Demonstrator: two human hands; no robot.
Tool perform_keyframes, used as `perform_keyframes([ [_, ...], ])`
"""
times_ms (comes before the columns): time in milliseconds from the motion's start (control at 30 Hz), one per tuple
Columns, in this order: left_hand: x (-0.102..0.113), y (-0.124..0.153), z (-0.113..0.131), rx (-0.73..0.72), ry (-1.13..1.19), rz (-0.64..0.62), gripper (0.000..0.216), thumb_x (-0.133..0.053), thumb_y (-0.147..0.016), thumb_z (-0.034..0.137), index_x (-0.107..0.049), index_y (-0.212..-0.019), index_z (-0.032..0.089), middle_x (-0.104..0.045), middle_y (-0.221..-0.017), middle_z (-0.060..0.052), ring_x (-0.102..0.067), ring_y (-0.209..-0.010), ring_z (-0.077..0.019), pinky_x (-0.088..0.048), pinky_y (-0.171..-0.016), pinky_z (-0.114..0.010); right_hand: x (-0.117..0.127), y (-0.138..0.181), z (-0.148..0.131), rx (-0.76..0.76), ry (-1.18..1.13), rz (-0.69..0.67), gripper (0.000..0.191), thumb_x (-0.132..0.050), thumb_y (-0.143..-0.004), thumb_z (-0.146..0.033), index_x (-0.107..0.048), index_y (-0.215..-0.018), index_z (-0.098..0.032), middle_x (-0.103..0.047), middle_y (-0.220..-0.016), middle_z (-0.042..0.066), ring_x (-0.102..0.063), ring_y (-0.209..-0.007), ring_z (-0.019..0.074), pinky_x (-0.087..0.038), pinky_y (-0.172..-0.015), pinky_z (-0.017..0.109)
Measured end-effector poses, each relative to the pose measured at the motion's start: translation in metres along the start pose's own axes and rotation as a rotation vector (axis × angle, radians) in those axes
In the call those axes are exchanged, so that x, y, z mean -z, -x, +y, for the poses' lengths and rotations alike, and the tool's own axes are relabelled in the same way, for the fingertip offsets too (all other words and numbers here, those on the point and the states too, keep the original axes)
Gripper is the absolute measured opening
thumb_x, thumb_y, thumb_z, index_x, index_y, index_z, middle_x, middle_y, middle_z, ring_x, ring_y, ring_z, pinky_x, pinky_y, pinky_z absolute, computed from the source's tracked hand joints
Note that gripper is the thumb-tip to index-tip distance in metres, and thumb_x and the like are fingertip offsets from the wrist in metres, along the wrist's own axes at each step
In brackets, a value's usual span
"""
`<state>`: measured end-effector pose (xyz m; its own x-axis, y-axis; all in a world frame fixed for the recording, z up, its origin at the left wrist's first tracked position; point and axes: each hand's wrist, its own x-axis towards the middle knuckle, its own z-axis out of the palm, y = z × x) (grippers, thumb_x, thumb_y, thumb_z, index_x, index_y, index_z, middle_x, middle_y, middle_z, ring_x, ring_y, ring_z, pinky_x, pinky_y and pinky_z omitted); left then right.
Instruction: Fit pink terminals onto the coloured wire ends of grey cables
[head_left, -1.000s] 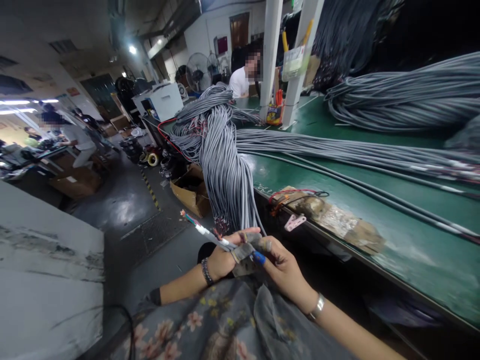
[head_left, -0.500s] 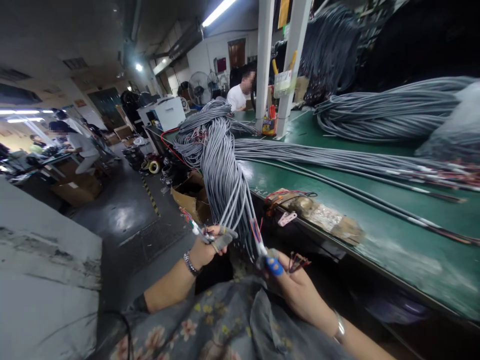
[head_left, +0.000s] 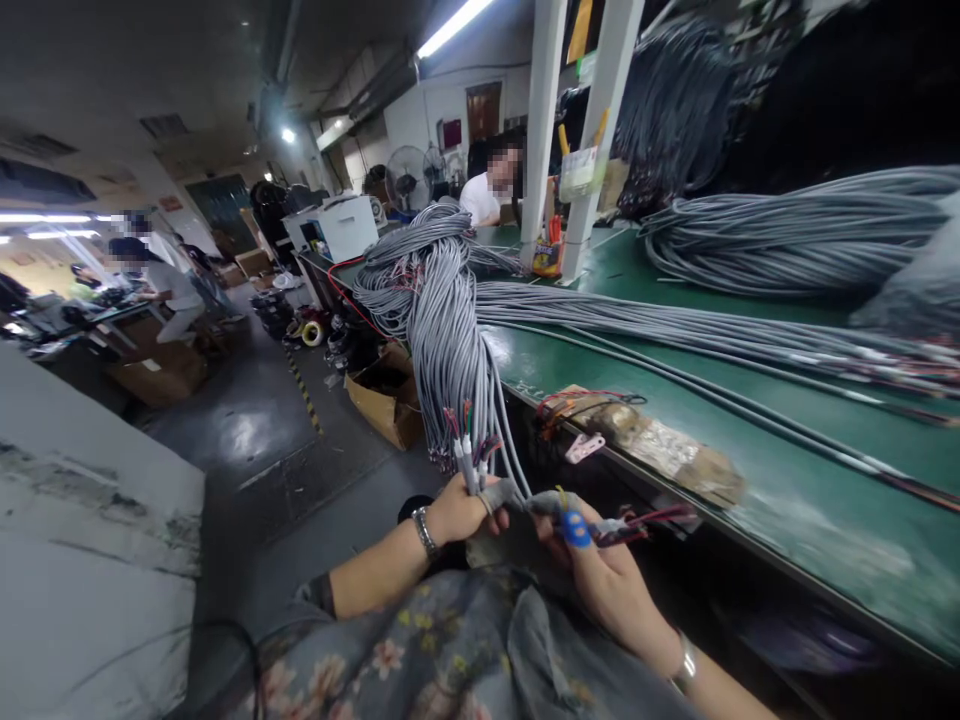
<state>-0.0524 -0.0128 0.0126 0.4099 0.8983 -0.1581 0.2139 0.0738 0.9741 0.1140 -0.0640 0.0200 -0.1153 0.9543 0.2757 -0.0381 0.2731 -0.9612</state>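
My left hand is closed round the stripped ends of several grey cables, whose coloured wire tips stick up above my fist. My right hand, with a blue cot on one fingertip, is closed on another grey cable end with red and dark wires pointing right. Both hands sit close together over my lap, just below the big bundle of grey cables that hangs off the edge of the green table.
More grey cable bundles lie along the table. A brown taped block with a small pink part sits at the table's edge. A cardboard box stands on the floor. White posts rise behind; one person sits beyond them, others work at far left.
My hands drew apart, then came back together. The left hand's cable ends now point upward. The right hand's cable end has swung out to the right.
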Motion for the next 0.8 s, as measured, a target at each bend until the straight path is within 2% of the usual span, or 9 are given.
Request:
perform_keyframes([
  [67,-0.002,-0.001,0.001,-0.013,0.026,0.056,0.066,-0.050,-0.069,0.080,-0.059,-0.060,0.015,-0.059,-0.052,-0.002,-0.052,-0.045,-0.0105,-0.043,-0.047,-0.024,0.010,0.000,0.003,0.144,0.185,-0.006,0.042,-0.040,-0.093,-0.054,-0.067,-0.090,-0.022,-0.061,-0.077,0.006,-0.056,-0.063,0.0180,-0.051,-0.058,0.029],
  [133,-0.002,0.000,0.005,-0.085,0.022,0.128,0.062,-0.051,-0.073,0.075,-0.065,-0.066,0.014,-0.064,-0.059,-0.004,-0.058,-0.054,-0.0138,-0.047,-0.055,-0.026,0.018,0.000,0.008,0.269,0.378,-0.010,0.036,-0.041,-0.094,-0.047,-0.066,-0.107,-0.024,-0.065,-0.101,0.010,-0.063,-0.085,0.0236,-0.054,-0.075,0.035],
  [200,-0.002,0.003,0.009,-0.216,0.011,0.178,0.058,-0.053,-0.078,0.069,-0.071,-0.077,0.014,-0.071,-0.075,-0.008,-0.065,-0.073,-0.0186,-0.052,-0.073,-0.031,0.023,-0.001,0.017,0.338,0.515,0.005,0.037,-0.043,-0.094,-0.041,-0.061,-0.122,-0.026,-0.061,-0.122,0.011,-0.061,-0.105,0.0276,-0.052,-0.089,0.041],
  [267,-0.005,0.004,0.012,-0.318,0.037,0.158,0.055,-0.051,-0.082,0.065,-0.074,-0.090,0.015,-0.073,-0.095,-0.011,-0.065,-0.092,-0.0229,-0.049,-0.089,-0.036,0.023,-0.002,0.026,0.344,0.569,0.009,0.043,-0.043,-0.094,-0.039,-0.053,-0.133,-0.024,-0.055,-0.134,0.012,-0.055,-0.120,0.0296,-0.046,-0.100,0.046],
  [333,-0.009,0.002,0.011,-0.350,0.079,0.095,0.054,-0.051,-0.084,0.062,-0.073,-0.100,0.016,-0.071,-0.110,-0.013,-0.063,-0.104,-0.0259,-0.046,-0.098,-0.039,0.020,-0.005,0.035,0.280,0.551,-0.017,0.045,-0.042,-0.095,-0.038,-0.050,-0.136,-0.022,-0.057,-0.134,0.013,-0.052,-0.125,0.0288,-0.043,-0.104,0.046],
  [433,-0.018,-0.005,0.005,-0.340,0.100,-0.015,0.053,-0.054,-0.083,0.061,-0.071,-0.109,0.018,-0.065,-0.124,-0.013,-0.059,-0.114,-0.0284,-0.042,-0.104,-0.042,0.017,-0.008,0.044,0.142,0.481,-0.021,0.044,-0.039,-0.096,-0.041,-0.054,-0.131,-0.020,-0.061,-0.129,0.013,-0.052,-0.126,0.0278,-0.042,-0.106,0.045],
  [633,-0.028,-0.011,-0.001,-0.277,0.162,-0.236,0.059,-0.048,-0.087,0.061,-0.063,-0.123,0.018,-0.065,-0.123,-0.013,-0.058,-0.117,-0.0278,-0.040,-0.107,-0.042,0.020,-0.007,0.055,0.016,0.459,0.027,0.047,-0.038,-0.094,-0.047,-0.055,-0.126,-0.018,-0.061,-0.128,0.015,-0.054,-0.123,0.0280,-0.042,-0.105,0.045],
  [700,-0.029,-0.011,-0.003,-0.285,0.101,-0.269,0.059,-0.051,-0.086,0.060,-0.059,-0.127,0.019,-0.064,-0.124,-0.013,-0.057,-0.118,-0.0266,-0.039,-0.107,-0.041,0.023,-0.005,0.059,-0.009,0.467,0.006,0.045,-0.040,-0.093,-0.049,-0.059,-0.120,-0.019,-0.065,-0.120,0.015,-0.060,-0.115,0.0283,-0.047,-0.100,0.044],
  [800,-0.031,-0.012,-0.009,-0.342,-0.050,-0.242,0.057,-0.058,-0.084,0.054,-0.056,-0.129,0.018,-0.063,-0.124,-0.012,-0.057,-0.117,-0.0246,-0.038,-0.108,-0.037,0.027,-0.003,0.065,-0.021,0.460,-0.066,0.042,-0.039,-0.092,-0.052,-0.066,-0.102,-0.021,-0.071,-0.095,0.011,-0.068,-0.086,0.0248,-0.056,-0.080,0.038],
])
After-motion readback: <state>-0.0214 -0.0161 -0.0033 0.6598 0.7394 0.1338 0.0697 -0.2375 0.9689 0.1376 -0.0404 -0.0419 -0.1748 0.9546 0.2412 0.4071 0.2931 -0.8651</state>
